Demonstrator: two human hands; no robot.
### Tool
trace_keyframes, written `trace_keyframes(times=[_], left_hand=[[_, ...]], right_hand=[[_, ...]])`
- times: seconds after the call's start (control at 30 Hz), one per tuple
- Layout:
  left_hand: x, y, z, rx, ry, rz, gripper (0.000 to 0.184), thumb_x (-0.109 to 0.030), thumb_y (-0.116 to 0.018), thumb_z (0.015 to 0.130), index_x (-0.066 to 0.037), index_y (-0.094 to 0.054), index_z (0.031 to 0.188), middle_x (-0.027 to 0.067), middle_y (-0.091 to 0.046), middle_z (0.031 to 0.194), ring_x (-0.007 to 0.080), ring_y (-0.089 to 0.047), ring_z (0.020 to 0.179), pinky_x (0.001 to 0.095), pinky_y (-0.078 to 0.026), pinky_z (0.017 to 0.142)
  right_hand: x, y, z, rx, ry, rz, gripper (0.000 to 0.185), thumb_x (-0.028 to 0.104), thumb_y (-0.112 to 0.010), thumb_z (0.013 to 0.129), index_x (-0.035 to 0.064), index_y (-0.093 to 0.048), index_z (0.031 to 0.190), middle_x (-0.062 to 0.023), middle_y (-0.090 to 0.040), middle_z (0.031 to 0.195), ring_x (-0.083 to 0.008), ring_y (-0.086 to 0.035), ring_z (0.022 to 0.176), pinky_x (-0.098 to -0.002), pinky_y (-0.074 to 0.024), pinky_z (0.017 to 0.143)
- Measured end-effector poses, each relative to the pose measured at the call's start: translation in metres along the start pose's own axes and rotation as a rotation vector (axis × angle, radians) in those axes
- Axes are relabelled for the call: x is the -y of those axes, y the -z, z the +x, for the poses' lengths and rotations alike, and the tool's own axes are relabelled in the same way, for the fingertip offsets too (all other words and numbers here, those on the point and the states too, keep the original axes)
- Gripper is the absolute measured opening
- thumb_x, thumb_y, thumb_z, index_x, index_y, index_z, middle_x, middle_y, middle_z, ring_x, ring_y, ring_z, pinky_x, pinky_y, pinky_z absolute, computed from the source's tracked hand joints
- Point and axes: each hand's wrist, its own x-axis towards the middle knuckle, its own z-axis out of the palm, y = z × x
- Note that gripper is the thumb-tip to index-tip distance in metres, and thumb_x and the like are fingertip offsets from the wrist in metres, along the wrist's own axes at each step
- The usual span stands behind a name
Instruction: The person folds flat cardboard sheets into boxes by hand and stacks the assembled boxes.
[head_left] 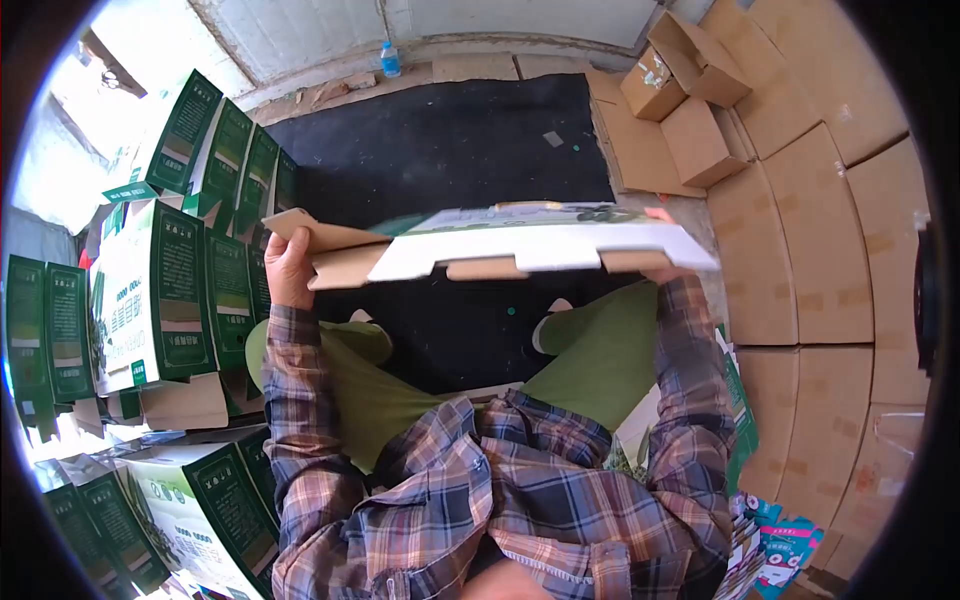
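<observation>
Beyond my spread legs [590, 350], I am holding the carton [545, 240] by its two ends, my left hand [290, 262] pinching a brown flap [335, 236] and my right hand [668, 274], partly hidden, gripping the other end, probably so that it is not sagging between them. It is hanging above the black mat [440, 140], while green boxes [182, 290] are standing at my left, brown boxes [760, 240] are lining my right, and a bottle [390, 62] is resting by the far wall [300, 30].
</observation>
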Motion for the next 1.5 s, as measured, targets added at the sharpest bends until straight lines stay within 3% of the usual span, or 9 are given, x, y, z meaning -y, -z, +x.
trace_keyframes(times=[0.17, 0.37, 0.53, 0.6, 0.8, 0.93, 1.0, 1.17, 1.5], left_hand=[[0.008, -0.01, -0.006, -0.013, 0.04, 0.076, 0.026, -0.007, -0.07, 0.08, -0.006, -0.061, 0.104, 0.0038, -0.066, 0.096, 0.0149, -0.062, 0.087, 0.0311, -0.048, 0.081], [0.037, -0.022, -0.022, -0.075, 0.227, 0.127, 0.027, -0.006, -0.071, 0.078, -0.004, -0.061, 0.104, 0.0063, -0.065, 0.099, 0.0152, -0.062, 0.089, 0.0295, -0.048, 0.083], [0.038, -0.017, -0.025, -0.027, 0.2, 0.174, 0.028, -0.005, -0.072, 0.078, -0.004, -0.061, 0.104, 0.0066, -0.065, 0.101, 0.0148, -0.061, 0.091, 0.0294, -0.047, 0.086], [0.034, -0.023, -0.03, -0.034, 0.172, 0.206, 0.021, -0.004, -0.071, 0.078, -0.005, -0.064, 0.097, 0.0035, -0.064, 0.094, 0.0129, -0.059, 0.087, 0.0273, -0.045, 0.083], [0.016, -0.039, -0.036, 0.244, 0.04, 0.408, 0.007, -0.001, -0.07, 0.075, -0.004, -0.066, 0.08, -0.0015, -0.054, 0.082, 0.0091, -0.049, 0.076, 0.0236, -0.037, 0.073], [0.009, -0.048, -0.037, 0.33, 0.022, 0.452, 0.009, -0.001, -0.071, 0.075, -0.004, -0.066, 0.082, -0.002, -0.052, 0.082, 0.0082, -0.047, 0.074, 0.0227, -0.036, 0.069], [0.009, -0.049, -0.037, 0.356, 0.022, 0.468, 0.011, -0.002, -0.071, 0.075, -0.004, -0.066, 0.085, -0.0022, -0.053, 0.083, 0.008, -0.048, 0.075, 0.022, -0.037, 0.07], [0.015, -0.041, -0.032, -0.05, 0.035, 0.218, 0.025, -0.007, -0.066, 0.084, -0.003, -0.06, 0.108, 0.0058, -0.063, 0.102, 0.0139, -0.06, 0.092, 0.0288, -0.049, 0.082], [0.021, -0.014, -0.015, -0.428, -0.07, 0.189, 0.026, -0.016, -0.067, 0.085, -0.002, -0.06, 0.105, 0.0052, -0.063, 0.098, 0.0133, -0.061, 0.085, 0.027, -0.05, 0.076]], right_hand=[[-0.003, -0.011, 0.025, -0.171, 0.018, -0.004, 0.053, 0.05, -0.031, 0.094, 0.0048, -0.058, 0.087, 0.0029, -0.047, 0.062, -0.0097, -0.043, 0.048, -0.0332, -0.0437, 0.052], [-0.014, -0.043, 0.019, -0.483, 0.207, -0.48, 0.032, 0.035, -0.052, 0.089, 0.0052, -0.056, 0.099, -0.0018, -0.056, 0.08, -0.0109, -0.053, 0.063, -0.0313, -0.0457, 0.057], [-0.036, -0.049, 0.047, -0.632, 0.733, -0.918, 0.068, 0.034, -0.072, 0.075, -0.0007, -0.042, 0.126, -0.0189, -0.053, 0.116, -0.0302, -0.054, 0.105, -0.0401, -0.0451, 0.088], [-0.034, -0.08, 0.036, -0.655, 0.848, -1.173, 0.097, 0.034, -0.078, 0.069, -0.0072, -0.023, 0.137, -0.0269, -0.039, 0.132, -0.0359, -0.038, 0.125, -0.0395, -0.0335, 0.103], [-0.039, -0.11, 0.037, -0.776, 0.887, -1.264, 0.111, 0.033, -0.08, 0.065, -0.0027, -0.008, 0.141, -0.0271, -0.017, 0.145, -0.0387, -0.034, 0.128, -0.041, -0.0343, 0.103], [-0.037, -0.117, 0.033, -0.663, 0.87, -1.158, 0.104, 0.021, -0.077, 0.068, -0.0028, -0.007, 0.142, -0.0274, -0.019, 0.144, -0.036, -0.026, 0.133, -0.0391, -0.0285, 0.108], [-0.038, -0.119, 0.037, -0.701, 0.811, -1.084, 0.093, 0.008, -0.067, 0.068, -0.0011, -0.011, 0.141, -0.0258, -0.023, 0.143, -0.039, -0.038, 0.125, -0.0408, -0.035, 0.102], [-0.04, -0.111, 0.029, -0.543, 1.039, -0.756, 0.072, -0.006, -0.051, 0.067, -0.0038, -0.026, 0.135, -0.0202, -0.038, 0.133, -0.0301, -0.036, 0.128, -0.0341, -0.0254, 0.107], [-0.026, -0.103, -0.01, -0.061, 0.677, -0.199, 0.058, -0.011, -0.041, 0.074, 0.0075, -0.04, 0.129, -0.0084, -0.049, 0.117, -0.0156, -0.057, 0.099, -0.0281, -0.0514, 0.078]])
